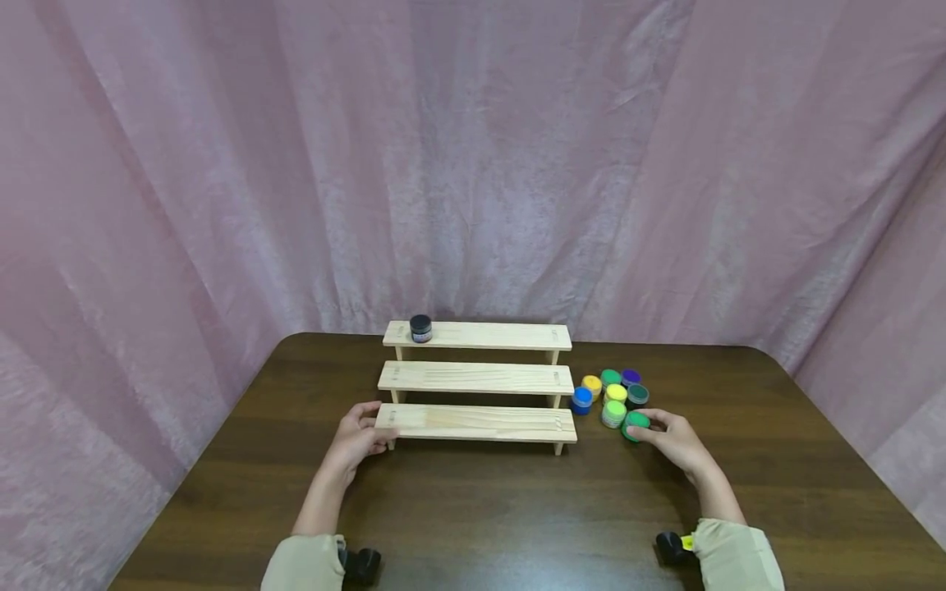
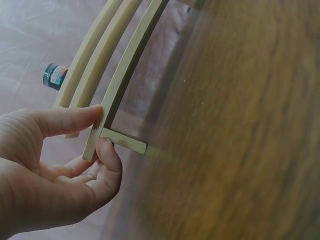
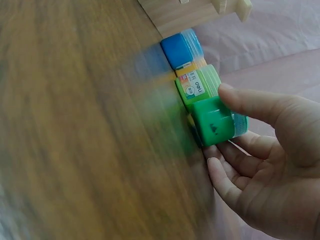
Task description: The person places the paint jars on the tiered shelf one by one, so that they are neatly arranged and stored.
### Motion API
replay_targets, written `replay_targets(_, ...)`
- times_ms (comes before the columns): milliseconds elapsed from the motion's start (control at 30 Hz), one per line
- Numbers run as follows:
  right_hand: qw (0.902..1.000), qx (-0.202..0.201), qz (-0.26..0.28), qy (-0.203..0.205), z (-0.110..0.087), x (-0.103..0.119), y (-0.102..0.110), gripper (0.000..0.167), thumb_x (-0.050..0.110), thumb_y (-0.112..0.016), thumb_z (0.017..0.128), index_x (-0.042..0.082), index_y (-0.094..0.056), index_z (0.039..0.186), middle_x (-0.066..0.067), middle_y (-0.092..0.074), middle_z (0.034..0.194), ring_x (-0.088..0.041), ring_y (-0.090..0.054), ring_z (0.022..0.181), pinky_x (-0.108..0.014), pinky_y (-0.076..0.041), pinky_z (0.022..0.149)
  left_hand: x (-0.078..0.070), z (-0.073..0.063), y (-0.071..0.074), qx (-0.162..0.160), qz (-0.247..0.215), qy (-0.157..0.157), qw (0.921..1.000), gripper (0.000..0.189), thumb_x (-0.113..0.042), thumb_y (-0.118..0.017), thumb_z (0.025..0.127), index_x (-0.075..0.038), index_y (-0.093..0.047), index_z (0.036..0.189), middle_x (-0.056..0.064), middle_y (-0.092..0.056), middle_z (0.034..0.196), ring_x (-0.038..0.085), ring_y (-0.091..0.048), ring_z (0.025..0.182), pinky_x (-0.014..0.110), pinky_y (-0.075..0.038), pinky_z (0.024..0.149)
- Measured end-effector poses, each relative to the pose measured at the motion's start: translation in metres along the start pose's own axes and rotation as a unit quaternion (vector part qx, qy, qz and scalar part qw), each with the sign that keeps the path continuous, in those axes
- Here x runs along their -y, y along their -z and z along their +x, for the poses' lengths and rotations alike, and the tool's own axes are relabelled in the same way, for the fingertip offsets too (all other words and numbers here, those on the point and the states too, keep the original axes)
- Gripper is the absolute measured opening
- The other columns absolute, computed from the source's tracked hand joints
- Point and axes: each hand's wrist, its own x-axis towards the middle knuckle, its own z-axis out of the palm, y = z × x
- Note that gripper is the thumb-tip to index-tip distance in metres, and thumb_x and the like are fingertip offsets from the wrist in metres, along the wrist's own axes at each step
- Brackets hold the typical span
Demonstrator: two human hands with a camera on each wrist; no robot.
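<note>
A three-tier wooden display rack [image 1: 480, 421] stands on the table. At the left end of its lowest board, my left hand [image 1: 355, 439] holds on, thumb on top and curled fingers beneath, as the left wrist view shows. One jar with a black lid [image 1: 420, 328] sits upright near the left end of the top board. My right hand [image 1: 678, 447] pinches a green paint jar [image 3: 212, 121] between thumb and fingers, at the near edge of a cluster of jars. Beside it is a light green jar [image 3: 194, 86]. Whether the held jar touches the table is unclear.
Right of the rack stand several more paint jars: blue [image 1: 581, 400], orange-yellow [image 1: 591, 386], yellow [image 1: 615, 394], green [image 1: 610, 377], purple [image 1: 631, 377] and dark green [image 1: 637, 396]. A pink curtain [image 1: 488, 164] hangs behind the brown wooden table [image 1: 473, 509].
</note>
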Motion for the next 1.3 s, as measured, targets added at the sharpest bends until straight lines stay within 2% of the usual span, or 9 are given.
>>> replay_targets(233, 0.999, -0.038, 0.002, -0.025, -0.002, 0.005, 0.001, 0.063, 0.036, -0.064, 0.094, -0.007, -0.046, 0.136, -0.029, -0.055, 0.133, -0.029, -0.058, 0.114, -0.026, -0.046, 0.083, -0.001, 0.0, -0.001, -0.001, 0.003, 0.004, 1.0, 0.066, 0.003, -0.069, 0.083, 0.008, -0.037, 0.14, 0.013, -0.06, 0.097, 0.008, -0.056, 0.065, 0.02, -0.048, 0.059)
replay_targets(467, 0.9973, -0.07, 0.015, -0.018, 0.001, 0.004, -0.002, 0.063, 0.037, -0.064, 0.094, -0.006, -0.047, 0.136, -0.028, -0.053, 0.135, -0.034, -0.057, 0.119, -0.021, -0.046, 0.083, -0.001, 0.0, 0.0, -0.001, 0.004, 0.006, 1.0, 0.066, 0.004, -0.069, 0.082, 0.008, -0.037, 0.139, 0.013, -0.06, 0.098, 0.008, -0.056, 0.064, 0.02, -0.048, 0.059)
replay_targets(600, 0.9961, -0.081, 0.03, -0.019, -0.001, 0.005, -0.002, 0.063, 0.039, -0.065, 0.093, -0.005, -0.047, 0.136, -0.024, -0.056, 0.131, -0.013, -0.062, 0.103, -0.021, -0.049, 0.082, 0.0, 0.001, 0.001, 0.0, 0.005, 0.007, 1.0, 0.066, 0.003, -0.069, 0.082, 0.007, -0.036, 0.14, 0.013, -0.06, 0.098, 0.008, -0.056, 0.064, 0.02, -0.048, 0.059)
replay_targets(733, 0.9933, -0.1, 0.057, -0.015, -0.001, 0.01, -0.001, 0.063, 0.039, -0.066, 0.092, -0.003, -0.047, 0.135, -0.009, -0.06, 0.119, 0.009, -0.056, 0.084, -0.021, -0.052, 0.08, -0.001, 0.002, 0.0, 0.002, 0.003, 0.005, 1.0, 0.067, 0.002, -0.07, 0.083, 0.007, -0.036, 0.141, 0.015, -0.061, 0.1, 0.008, -0.057, 0.065, 0.02, -0.048, 0.06)
replay_targets(833, 0.9919, -0.109, 0.064, -0.01, 0.0, 0.014, 0.0, 0.064, 0.041, -0.065, 0.092, -0.002, -0.047, 0.135, -0.002, -0.057, 0.115, 0.015, -0.053, 0.082, -0.019, -0.051, 0.08, -0.001, 0.002, 0.0, 0.001, 0.005, 0.001, 1.0, 0.066, 0.001, -0.069, 0.083, 0.007, -0.036, 0.141, 0.016, -0.061, 0.104, 0.008, -0.057, 0.065, 0.02, -0.048, 0.06)
replay_targets(967, 0.991, -0.118, 0.063, -0.003, 0.001, 0.019, -0.001, 0.063, 0.044, -0.062, 0.093, 0.0, -0.046, 0.136, -0.003, -0.054, 0.117, 0.019, -0.051, 0.085, -0.013, -0.048, 0.078, -0.002, 0.001, -0.001, -0.003, 0.006, -0.002, 1.0, 0.065, 0.002, -0.069, 0.083, 0.007, -0.038, 0.139, 0.017, -0.06, 0.105, 0.006, -0.056, 0.064, 0.019, -0.048, 0.06)
replay_targets(1033, 0.9906, -0.124, 0.058, 0.002, 0.001, 0.022, -0.003, 0.063, 0.045, -0.061, 0.093, 0.001, -0.047, 0.135, -0.003, -0.054, 0.119, 0.017, -0.051, 0.089, -0.011, -0.046, 0.078, -0.003, 0.001, -0.001, -0.004, 0.006, -0.002, 1.0, 0.064, 0.002, -0.069, 0.083, 0.007, -0.039, 0.139, 0.017, -0.061, 0.104, 0.006, -0.056, 0.064, 0.019, -0.048, 0.06)
replay_targets(1167, 0.9896, -0.129, 0.062, 0.013, 0.001, 0.028, -0.007, 0.061, 0.045, -0.061, 0.094, 0.003, -0.048, 0.136, -0.008, -0.055, 0.126, -0.014, -0.062, 0.113, -0.011, -0.045, 0.079, -0.001, 0.002, 0.0, -0.005, 0.005, -0.003, 1.0, 0.064, 0.002, -0.069, 0.083, 0.007, -0.039, 0.139, 0.017, -0.061, 0.104, 0.006, -0.056, 0.064, 0.02, -0.048, 0.06)
replay_targets(1300, 0.9893, -0.124, 0.074, 0.019, 0.002, 0.038, -0.01, 0.061, 0.044, -0.06, 0.094, 0.004, -0.047, 0.137, -0.014, -0.053, 0.134, -0.027, -0.058, 0.124, -0.011, -0.044, 0.08, 0.0, 0.002, 0.001, -0.008, 0.005, -0.005, 0.9999, 0.065, 0.002, -0.07, 0.082, 0.007, -0.039, 0.139, 0.019, -0.061, 0.106, 0.006, -0.056, 0.063, 0.022, -0.048, 0.061)
